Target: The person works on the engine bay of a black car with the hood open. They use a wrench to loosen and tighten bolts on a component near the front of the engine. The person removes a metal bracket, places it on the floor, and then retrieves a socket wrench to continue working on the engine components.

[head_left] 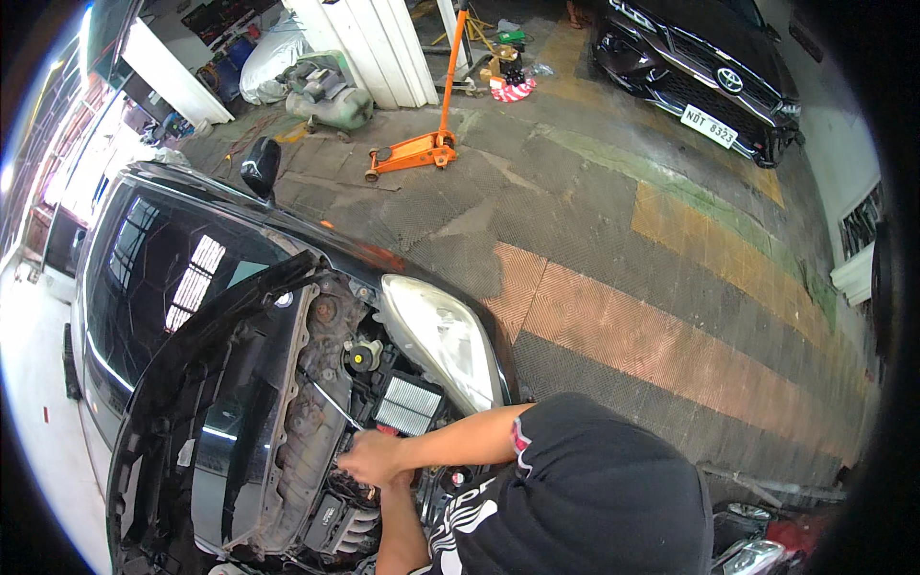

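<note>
Both my arms reach into the open engine bay of a dark car point(350, 251). My right hand point(372, 458) is closed in a fist over the engine; what it grips is hidden. A slim silver rod point(331, 401) ends close to its knuckles, but I cannot tell whether I hold it. Directly under my right wrist is my left hand point(398, 478), its fingers mostly hidden. Near my hands lie a pale pleated panel point(409, 402), like an air filter, and a reservoir with a black and yellow cap point(360, 357). Beyond them is the cloudy headlight point(443, 340).
A black panel point(163, 431) stretches along the left of the engine bay. On the tiled floor stands an orange floor jack point(414, 153) with an upright handle. Another black car point(709, 72) is parked at far right, and a greenish compressor point(331, 103) sits by the pillar.
</note>
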The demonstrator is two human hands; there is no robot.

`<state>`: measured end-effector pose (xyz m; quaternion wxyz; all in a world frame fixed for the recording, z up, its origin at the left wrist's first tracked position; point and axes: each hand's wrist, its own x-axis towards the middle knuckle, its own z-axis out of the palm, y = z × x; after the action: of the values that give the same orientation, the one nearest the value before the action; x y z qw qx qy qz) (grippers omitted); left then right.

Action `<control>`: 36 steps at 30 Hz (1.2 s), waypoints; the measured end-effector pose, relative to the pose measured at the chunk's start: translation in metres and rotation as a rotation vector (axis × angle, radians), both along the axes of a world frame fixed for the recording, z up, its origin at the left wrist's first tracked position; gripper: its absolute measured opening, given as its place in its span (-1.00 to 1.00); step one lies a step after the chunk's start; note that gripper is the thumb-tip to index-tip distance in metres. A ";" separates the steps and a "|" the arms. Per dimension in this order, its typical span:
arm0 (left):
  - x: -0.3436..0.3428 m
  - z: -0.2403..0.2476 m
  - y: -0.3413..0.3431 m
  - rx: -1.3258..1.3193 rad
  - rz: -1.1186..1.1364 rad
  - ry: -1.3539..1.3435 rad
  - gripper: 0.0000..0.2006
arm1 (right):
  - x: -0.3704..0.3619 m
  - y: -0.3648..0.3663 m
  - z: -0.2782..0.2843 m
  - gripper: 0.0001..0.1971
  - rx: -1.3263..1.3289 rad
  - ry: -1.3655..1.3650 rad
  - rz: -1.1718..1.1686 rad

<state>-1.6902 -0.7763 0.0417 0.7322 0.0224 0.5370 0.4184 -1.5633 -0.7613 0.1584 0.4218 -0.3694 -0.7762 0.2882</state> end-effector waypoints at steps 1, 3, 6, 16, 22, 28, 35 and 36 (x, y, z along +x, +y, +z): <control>-0.001 0.005 0.001 -0.022 0.037 -0.121 -0.69 | 0.012 0.003 -0.012 -0.75 -0.068 0.128 -0.126; -0.002 0.015 0.005 -0.028 0.038 -0.119 -0.70 | 0.050 0.003 -0.051 -0.72 -0.565 0.710 -0.177; 0.007 0.020 0.014 -0.121 -0.003 0.176 -0.63 | 0.096 -0.002 -0.113 -0.82 -1.337 0.839 -0.534; 0.004 0.004 0.008 0.009 -0.034 0.190 -0.64 | 0.005 -0.005 -0.060 -0.65 -0.533 0.375 -0.075; 0.009 0.018 0.002 -0.056 -0.064 0.201 -0.66 | -0.063 -0.012 0.002 -0.65 -0.467 -0.419 0.296; -0.007 0.031 0.000 -0.195 -0.112 0.280 -0.66 | 0.036 -0.004 -0.078 -0.78 -1.150 0.949 0.141; 0.011 0.037 0.016 -0.140 0.048 0.108 -0.63 | 0.064 -0.015 -0.102 -0.65 -1.231 1.665 -0.173; 0.014 0.037 0.015 -0.126 0.042 0.204 -0.64 | 0.052 -0.014 -0.092 -0.63 -1.124 1.567 -0.114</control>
<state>-1.6759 -0.7610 0.0782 0.6647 0.0076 0.6343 0.3948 -1.5112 -0.7757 0.0669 0.5950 -0.2572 -0.0043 0.7615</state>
